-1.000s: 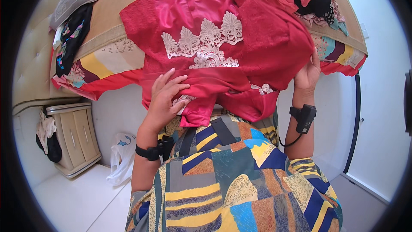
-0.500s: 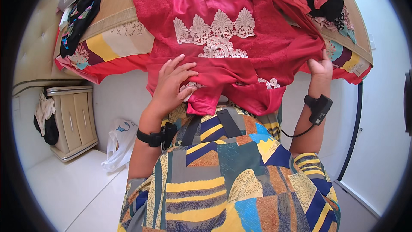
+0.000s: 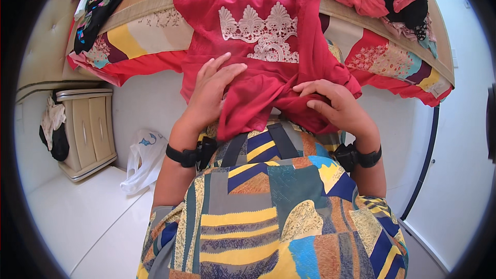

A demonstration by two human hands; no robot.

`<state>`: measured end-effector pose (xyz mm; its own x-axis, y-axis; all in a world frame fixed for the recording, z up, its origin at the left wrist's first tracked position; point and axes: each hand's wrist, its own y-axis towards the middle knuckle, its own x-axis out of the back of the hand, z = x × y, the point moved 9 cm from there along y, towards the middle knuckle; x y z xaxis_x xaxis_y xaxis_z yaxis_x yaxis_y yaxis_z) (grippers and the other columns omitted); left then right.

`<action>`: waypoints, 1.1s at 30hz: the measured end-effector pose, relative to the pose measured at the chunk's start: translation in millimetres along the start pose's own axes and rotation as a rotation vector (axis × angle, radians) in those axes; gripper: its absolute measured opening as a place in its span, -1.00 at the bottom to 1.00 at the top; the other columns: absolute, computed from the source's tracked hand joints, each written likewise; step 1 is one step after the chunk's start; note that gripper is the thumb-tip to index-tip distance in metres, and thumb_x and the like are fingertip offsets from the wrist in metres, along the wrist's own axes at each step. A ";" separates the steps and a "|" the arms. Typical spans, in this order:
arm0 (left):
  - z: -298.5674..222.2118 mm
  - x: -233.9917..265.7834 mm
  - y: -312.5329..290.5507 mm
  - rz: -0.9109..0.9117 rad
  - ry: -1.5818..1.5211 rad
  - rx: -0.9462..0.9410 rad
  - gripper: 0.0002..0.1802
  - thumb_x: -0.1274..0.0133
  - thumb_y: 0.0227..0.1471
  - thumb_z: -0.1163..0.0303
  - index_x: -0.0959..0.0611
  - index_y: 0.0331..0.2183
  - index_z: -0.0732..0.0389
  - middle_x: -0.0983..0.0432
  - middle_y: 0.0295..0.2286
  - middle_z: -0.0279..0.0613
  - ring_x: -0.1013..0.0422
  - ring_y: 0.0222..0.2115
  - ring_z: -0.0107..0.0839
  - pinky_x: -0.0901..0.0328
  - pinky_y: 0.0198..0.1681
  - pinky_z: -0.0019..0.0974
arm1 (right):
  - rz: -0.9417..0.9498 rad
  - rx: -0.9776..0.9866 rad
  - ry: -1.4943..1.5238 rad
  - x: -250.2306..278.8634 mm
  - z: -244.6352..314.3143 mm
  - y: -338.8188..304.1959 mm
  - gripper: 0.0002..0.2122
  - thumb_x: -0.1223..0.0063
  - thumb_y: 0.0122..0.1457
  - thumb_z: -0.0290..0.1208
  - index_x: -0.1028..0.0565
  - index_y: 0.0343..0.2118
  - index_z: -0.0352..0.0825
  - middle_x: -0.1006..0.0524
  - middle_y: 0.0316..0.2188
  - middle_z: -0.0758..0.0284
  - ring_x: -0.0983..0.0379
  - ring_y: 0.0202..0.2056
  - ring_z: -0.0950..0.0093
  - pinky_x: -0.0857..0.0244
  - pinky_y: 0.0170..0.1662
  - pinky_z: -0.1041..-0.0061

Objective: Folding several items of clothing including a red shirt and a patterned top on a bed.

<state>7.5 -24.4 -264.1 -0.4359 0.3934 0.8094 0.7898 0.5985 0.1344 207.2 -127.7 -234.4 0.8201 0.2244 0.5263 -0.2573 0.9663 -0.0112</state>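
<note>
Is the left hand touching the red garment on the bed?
Touching. The head view shows the left hand lying flat on the red garment, fingers spread over its cloth with no gap.

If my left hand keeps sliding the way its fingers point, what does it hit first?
Probably the white lace trim on the red garment; the left hand already lies flat on that cloth, fingers pointing up-right toward it.
</note>
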 end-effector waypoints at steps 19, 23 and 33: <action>-36.7 -18.4 -15.3 0.310 -0.062 -0.038 -0.45 -0.22 -0.22 0.26 -0.64 -0.07 0.10 -0.38 0.15 -0.18 -0.03 0.32 -0.11 0.50 0.37 0.17 | -0.284 -0.195 0.357 12.0 -29.5 -7.9 -0.84 0.00 0.30 -0.48 -0.53 -0.12 -0.39 -0.58 -0.21 0.37 -0.48 -0.25 0.61 -0.35 -0.16 0.61; -29.9 -22.9 -17.3 0.355 -0.344 -0.022 -0.34 -0.15 -0.02 -0.03 -0.57 0.05 0.16 -0.39 0.13 -0.14 -0.16 0.26 -0.14 0.46 0.38 0.12 | -0.341 -0.233 0.369 18.5 -32.3 -11.8 -0.84 0.02 0.31 -0.49 -0.54 -0.14 -0.39 -0.58 -0.28 0.37 -0.44 -0.32 0.66 -0.32 -0.21 0.65; -48.6 -33.2 -10.0 0.461 -0.393 -0.059 -0.55 -0.14 0.13 0.18 -0.59 0.01 0.18 -0.54 -0.12 -0.22 -0.46 -0.09 -0.29 0.25 0.38 0.00 | -0.430 -0.251 0.316 22.5 -41.0 -14.9 -0.83 0.10 0.36 -0.53 -0.52 -0.12 -0.43 -0.58 -0.20 0.35 -0.42 -0.34 0.70 -0.28 -0.27 0.72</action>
<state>35.0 -77.4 -264.5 -0.1611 0.8377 0.5218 0.9527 0.2700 -0.1395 250.4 -131.9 -257.2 0.9465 -0.2047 0.2494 0.2294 0.9705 -0.0737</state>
